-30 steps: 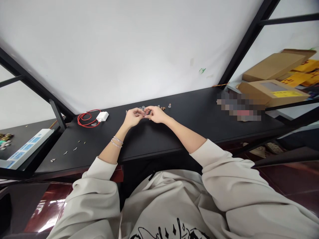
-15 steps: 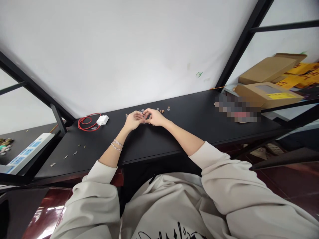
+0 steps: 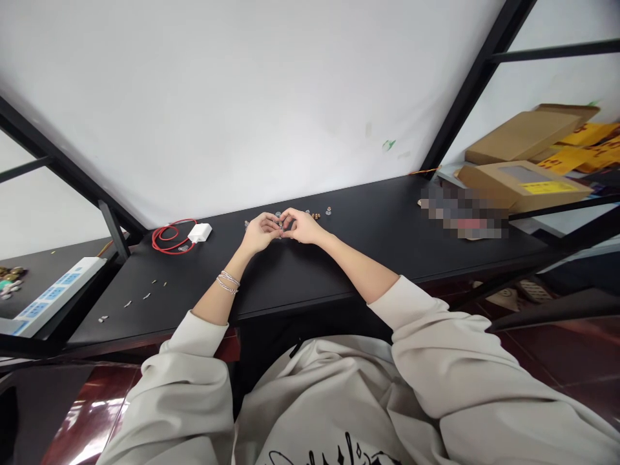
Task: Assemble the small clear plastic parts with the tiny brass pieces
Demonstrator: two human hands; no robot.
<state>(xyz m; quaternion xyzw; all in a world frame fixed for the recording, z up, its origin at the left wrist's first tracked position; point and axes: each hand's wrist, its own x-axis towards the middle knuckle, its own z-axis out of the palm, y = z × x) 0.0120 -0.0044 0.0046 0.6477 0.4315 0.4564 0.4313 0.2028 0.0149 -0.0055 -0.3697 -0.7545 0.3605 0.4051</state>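
Note:
Above the black tabletop, my left hand (image 3: 260,233) and my right hand (image 3: 302,227) meet at their fingertips. Both are closed in a pinch around a small clear, shiny piece (image 3: 281,226), too small and too covered by fingers to name. Behind the fingers, another little clear piece (image 3: 278,215) shows in part. Beside my right hand lie several tiny brown corks (image 3: 316,216). A miniature clear bottle with a brown cork (image 3: 329,210) stands farther right. Close to my left fingers, a small clear item (image 3: 247,225) is partly hidden.
A coiled red cable (image 3: 165,249) with a white charger (image 3: 200,233) lies at left. Several tiny pieces (image 3: 146,296) are scattered toward the front left. A power strip (image 3: 53,297) sits beyond the black frame. Cardboard boxes (image 3: 523,187) stand at right, by a blurred-out item (image 3: 462,213).
My fingertips have shifted slightly around the small clear piece, and a bit more of it shows between them. The view has moved a little; everything else stays in place.

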